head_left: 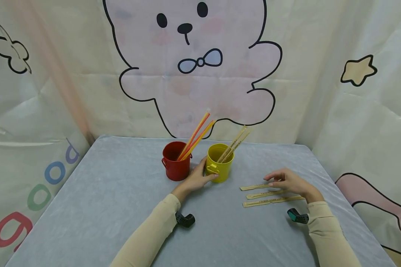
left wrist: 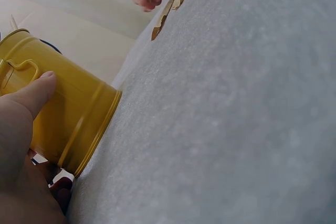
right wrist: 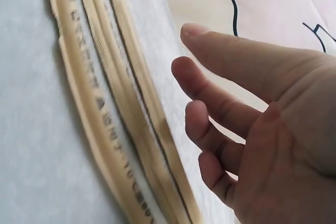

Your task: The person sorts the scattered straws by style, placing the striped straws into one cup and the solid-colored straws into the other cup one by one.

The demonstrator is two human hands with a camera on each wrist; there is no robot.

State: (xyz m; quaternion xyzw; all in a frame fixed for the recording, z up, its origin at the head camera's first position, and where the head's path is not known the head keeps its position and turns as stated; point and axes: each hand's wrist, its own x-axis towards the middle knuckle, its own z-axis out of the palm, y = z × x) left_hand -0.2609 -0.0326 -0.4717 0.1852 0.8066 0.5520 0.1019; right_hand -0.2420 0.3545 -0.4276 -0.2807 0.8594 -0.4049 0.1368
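Note:
A small yellow bucket (head_left: 223, 171) holds several slim tan wrapped sticks (head_left: 233, 148) leaning to the right. My left hand (head_left: 197, 177) grips it from the left; the thumb lies along the wall below the handle in the left wrist view, and the other fingers are partly hidden behind the bucket. Three narrow tan packets (head_left: 272, 200) with dark print lie side by side on the table to the right. Just over the farthest of them is my right hand (head_left: 289, 181), its fingers loosely bent. Nothing sits between thumb and fingers in the right wrist view.
A red bucket (head_left: 175, 168) with orange and yellow sticks (head_left: 196, 138) stands left of the yellow one, close to my left fingers. A pale blue cloth (head_left: 113, 207) covers the table. Behind it hangs a printed curtain (head_left: 200, 89).

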